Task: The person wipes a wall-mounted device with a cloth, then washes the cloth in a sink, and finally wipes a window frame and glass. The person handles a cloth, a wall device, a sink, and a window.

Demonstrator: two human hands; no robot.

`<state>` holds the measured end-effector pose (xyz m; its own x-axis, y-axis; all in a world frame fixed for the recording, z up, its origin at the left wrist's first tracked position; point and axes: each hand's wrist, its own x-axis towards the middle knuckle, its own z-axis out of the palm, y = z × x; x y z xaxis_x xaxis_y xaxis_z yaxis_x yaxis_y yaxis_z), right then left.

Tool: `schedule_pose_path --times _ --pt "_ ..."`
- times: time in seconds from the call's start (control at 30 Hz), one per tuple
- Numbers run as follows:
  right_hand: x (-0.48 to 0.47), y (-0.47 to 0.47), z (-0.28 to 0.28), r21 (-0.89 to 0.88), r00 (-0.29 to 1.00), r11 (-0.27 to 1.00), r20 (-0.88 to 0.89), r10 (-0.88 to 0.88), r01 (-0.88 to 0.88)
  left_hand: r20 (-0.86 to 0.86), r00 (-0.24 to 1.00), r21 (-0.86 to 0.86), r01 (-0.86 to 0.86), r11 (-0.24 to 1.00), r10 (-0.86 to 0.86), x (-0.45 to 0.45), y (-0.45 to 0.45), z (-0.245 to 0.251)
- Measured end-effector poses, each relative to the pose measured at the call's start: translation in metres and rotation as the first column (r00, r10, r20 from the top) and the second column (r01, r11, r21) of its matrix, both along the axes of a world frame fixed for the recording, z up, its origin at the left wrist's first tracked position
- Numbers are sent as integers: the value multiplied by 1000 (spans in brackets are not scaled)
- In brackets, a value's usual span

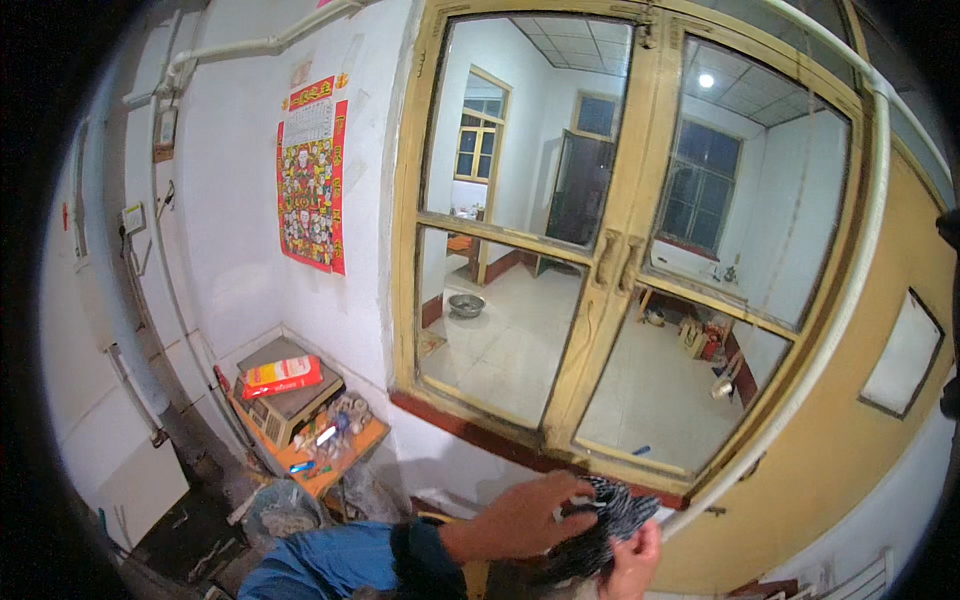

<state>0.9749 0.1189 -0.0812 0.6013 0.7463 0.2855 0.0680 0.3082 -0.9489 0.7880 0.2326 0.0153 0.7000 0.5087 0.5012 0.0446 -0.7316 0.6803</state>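
Observation:
A dark cloth with black-and-white stripes, perhaps knitted (621, 504), is bunched up between my hands, just below the red-brown windowsill. My left hand (514, 521) comes in from the left in a blue sleeve. Its thumb and fingers curl around the left side of the cloth, and a small white patch shows between them. With thumb and fingertips my right hand (634, 562) pinches the cloth's lower right edge. The lower part of the cloth falls into shadow and is hard to make out.
A yellow wooden window (626, 225) stands before me, with a white pipe (840, 322) along its right side. At left, an orange table (360, 450) bears a scale (289, 409), a red packet (281, 376) and a cluttered bag (341, 427). Beside it sits a plastic bag (281, 506).

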Motion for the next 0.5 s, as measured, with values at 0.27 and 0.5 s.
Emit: schedule_pose_path --times 0.27,0.5 --pt "34 169 300 562 998 825 28 58 -64 155 971 249 -214 944 179 -40 205 205" --pt "44 189 472 528 973 842 121 -197 105 300 888 214 -418 883 348 -76 247 401"
